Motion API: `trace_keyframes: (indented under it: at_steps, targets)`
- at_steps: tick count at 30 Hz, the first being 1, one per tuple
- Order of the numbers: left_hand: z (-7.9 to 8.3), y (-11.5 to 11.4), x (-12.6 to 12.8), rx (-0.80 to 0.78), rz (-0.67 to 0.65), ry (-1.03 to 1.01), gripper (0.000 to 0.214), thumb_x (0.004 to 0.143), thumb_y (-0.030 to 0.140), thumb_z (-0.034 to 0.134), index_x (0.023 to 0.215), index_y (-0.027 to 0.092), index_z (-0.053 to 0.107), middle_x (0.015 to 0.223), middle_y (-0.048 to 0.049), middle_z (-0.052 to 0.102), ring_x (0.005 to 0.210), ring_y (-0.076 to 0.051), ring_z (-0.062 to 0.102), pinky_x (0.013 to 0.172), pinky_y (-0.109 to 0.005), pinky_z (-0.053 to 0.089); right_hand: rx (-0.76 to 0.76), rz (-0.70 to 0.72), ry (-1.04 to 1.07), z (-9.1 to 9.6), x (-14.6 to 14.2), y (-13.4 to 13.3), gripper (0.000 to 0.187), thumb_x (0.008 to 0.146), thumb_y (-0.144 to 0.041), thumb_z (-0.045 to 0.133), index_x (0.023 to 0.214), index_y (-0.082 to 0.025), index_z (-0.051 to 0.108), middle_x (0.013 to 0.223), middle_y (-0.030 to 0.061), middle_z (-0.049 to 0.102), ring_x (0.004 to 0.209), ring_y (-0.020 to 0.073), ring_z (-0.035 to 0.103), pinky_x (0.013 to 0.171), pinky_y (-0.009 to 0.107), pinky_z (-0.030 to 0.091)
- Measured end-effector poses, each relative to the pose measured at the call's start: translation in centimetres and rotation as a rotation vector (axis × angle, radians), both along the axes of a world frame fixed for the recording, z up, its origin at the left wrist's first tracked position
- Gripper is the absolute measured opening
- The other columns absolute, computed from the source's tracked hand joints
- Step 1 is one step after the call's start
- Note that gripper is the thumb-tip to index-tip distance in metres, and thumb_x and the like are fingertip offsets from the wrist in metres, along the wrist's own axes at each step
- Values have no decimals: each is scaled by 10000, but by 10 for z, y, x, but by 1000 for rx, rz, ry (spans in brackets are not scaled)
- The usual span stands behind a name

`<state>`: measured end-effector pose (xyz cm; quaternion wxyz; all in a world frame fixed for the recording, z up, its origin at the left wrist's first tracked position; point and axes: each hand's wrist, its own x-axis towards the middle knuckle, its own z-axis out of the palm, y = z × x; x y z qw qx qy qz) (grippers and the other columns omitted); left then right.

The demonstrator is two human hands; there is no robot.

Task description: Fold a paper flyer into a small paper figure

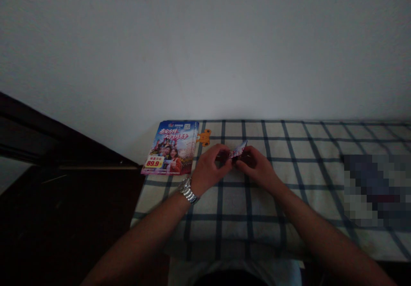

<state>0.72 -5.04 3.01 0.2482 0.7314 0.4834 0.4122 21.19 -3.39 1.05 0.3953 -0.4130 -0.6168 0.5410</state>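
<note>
Between my two hands is a small folded piece of printed paper [238,150], pink and pale blue, tilted up off the checked cloth. My left hand [210,168], with a metal-band watch [188,190] on its wrist, pinches the paper's left side between thumb and fingers. On the right side, the thumb and fingers of my right hand [257,168] close on the same paper. Its lower part is hidden by my fingers. Just left of my left hand lies a stack of printed flyers [175,149], blue at the top and pink at the bottom.
A checked cloth [231,211] covers the table, which stands against a pale wall [224,55]. An orange bear figure [204,137] shows beside the flyers. A blurred dark object [375,187] lies at the right. Dark furniture [58,136] and dark floor are at the left.
</note>
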Motion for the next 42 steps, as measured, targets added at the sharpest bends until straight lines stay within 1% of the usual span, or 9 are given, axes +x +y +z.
trace_keyframes:
  at_steps: [7, 14, 18, 22, 27, 31, 35, 40, 42]
  targets:
    - [-1, 0, 0, -9, 0, 7, 203, 891, 192, 650, 1088, 216, 605, 996, -19, 698, 869, -154, 700, 821, -296, 597, 6, 0, -10, -2, 0, 0, 311, 883, -412, 732, 1114, -257, 593, 1101, 58, 739, 1000, 231, 720, 945, 416, 595]
    - [1, -1, 1, 29, -4, 39, 165, 933, 299, 656, 1075, 219, 627, 984, -31, 677, 866, -167, 673, 812, -310, 583, 49, 28, -22, 1, -1, -1, 305, 919, -430, 697, 1152, -266, 590, 1075, 47, 730, 978, 225, 718, 907, 390, 597]
    - [3, -2, 1, 64, -18, 63, 130, 953, 284, 634, 1069, 226, 639, 994, -32, 670, 913, -178, 659, 840, -322, 565, 59, 22, -42, 4, -2, -3, 303, 937, -456, 668, 1159, -268, 584, 1077, 46, 723, 970, 229, 715, 873, 386, 602]
    - [4, -2, 1, 79, -20, 59, 91, 946, 234, 632, 1033, 223, 656, 1035, -37, 666, 954, -180, 655, 871, -320, 559, 71, 8, -91, 6, -2, -4, 290, 939, -464, 662, 1135, -264, 588, 1035, 41, 723, 937, 234, 714, 854, 392, 597]
    - [3, -1, 2, 72, -10, 61, 56, 951, 214, 625, 992, 214, 664, 1010, -28, 659, 914, -162, 654, 841, -296, 559, 40, 36, -72, 4, -2, -4, 252, 940, -451, 656, 1087, -268, 565, 969, 28, 712, 887, 228, 714, 824, 387, 598]
    - [2, -1, 2, 68, 8, 68, 46, 953, 216, 623, 981, 214, 659, 999, -25, 643, 899, -159, 649, 834, -298, 562, 29, 35, -69, -1, -2, -3, 252, 925, -430, 668, 1094, -276, 563, 1003, 32, 722, 919, 237, 719, 852, 403, 604]
    - [2, -1, 2, 67, 7, 64, 38, 956, 220, 614, 961, 211, 651, 989, -28, 637, 916, -166, 651, 827, -298, 565, 21, 39, -67, -4, -1, -1, 249, 921, -422, 667, 1089, -271, 565, 981, 27, 725, 902, 234, 726, 847, 405, 611]
    - [3, -1, 2, 69, 14, 50, 15, 940, 217, 630, 953, 212, 635, 977, -28, 636, 892, -161, 647, 794, -284, 570, 3, 39, -26, -5, -1, 0, 267, 901, -440, 689, 1078, -275, 574, 1003, 34, 729, 908, 237, 720, 847, 409, 612]
    - [2, -1, 2, 62, 15, 41, 47, 928, 211, 637, 972, 212, 623, 972, -26, 631, 869, -153, 644, 786, -277, 569, 0, 38, -17, -4, -1, 0, 268, 897, -441, 697, 1073, -275, 581, 999, 34, 729, 909, 236, 720, 854, 409, 609]
